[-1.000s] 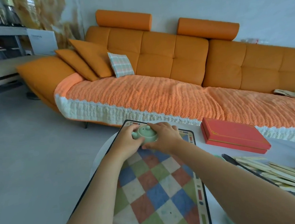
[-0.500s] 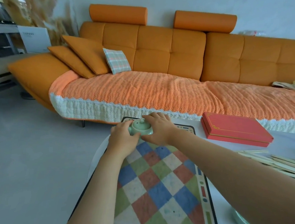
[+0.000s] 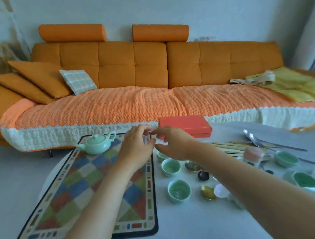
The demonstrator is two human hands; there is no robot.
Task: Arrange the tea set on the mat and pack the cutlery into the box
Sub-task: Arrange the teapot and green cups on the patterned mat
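A pale green teapot (image 3: 96,144) stands upright with its lid on at the far left corner of the chequered mat (image 3: 68,192). Green teacups (image 3: 170,167) sit off the mat to its right on the table, beside spoons (image 3: 256,139) and pale chopsticks (image 3: 228,146). The red box (image 3: 184,126) lies shut at the table's far edge.

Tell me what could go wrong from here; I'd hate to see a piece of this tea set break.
1. The right forearm stretches low over the green cups and spoons beside the mat; a dropped elbow could knock one over.
2. The teapot sits at the mat's far corner, spout near the border, so a tug on the mat might shift it.
3. Both hands meet at something small and blurred; the grip cannot be judged.
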